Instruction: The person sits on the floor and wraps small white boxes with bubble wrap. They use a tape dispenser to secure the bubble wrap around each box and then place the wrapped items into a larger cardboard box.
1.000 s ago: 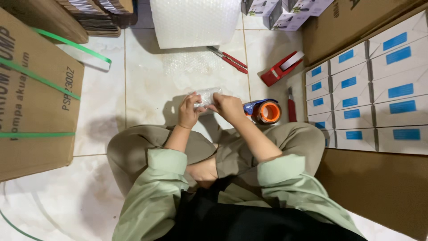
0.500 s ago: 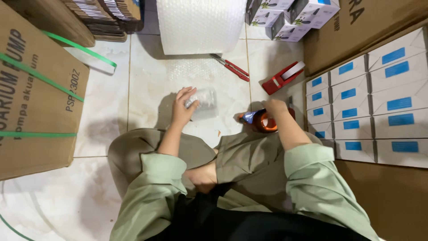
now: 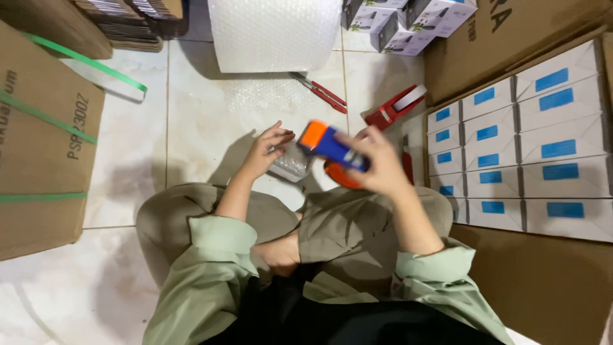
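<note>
I sit cross-legged on a tiled floor. My left hand (image 3: 267,151) holds a small item wrapped in bubble wrap (image 3: 292,165) just above my knees. My right hand (image 3: 378,165) grips a blue and orange tape dispenser (image 3: 332,148), lifted and tilted toward the wrapped item, its orange end close to my left fingers. An orange tape roll (image 3: 340,176) shows under the dispenser.
A large bubble wrap roll (image 3: 274,32) stands ahead, red-handled scissors (image 3: 322,92) and a red tape dispenser (image 3: 394,107) near it. White boxes with blue labels (image 3: 517,153) fill an open carton on the right. A strapped cardboard box (image 3: 41,147) sits on the left.
My right hand left the wrapped item, reached right to the tape dispenser, picked it up and brought it back toward the item. My left hand kept hold of the wrapped item.
</note>
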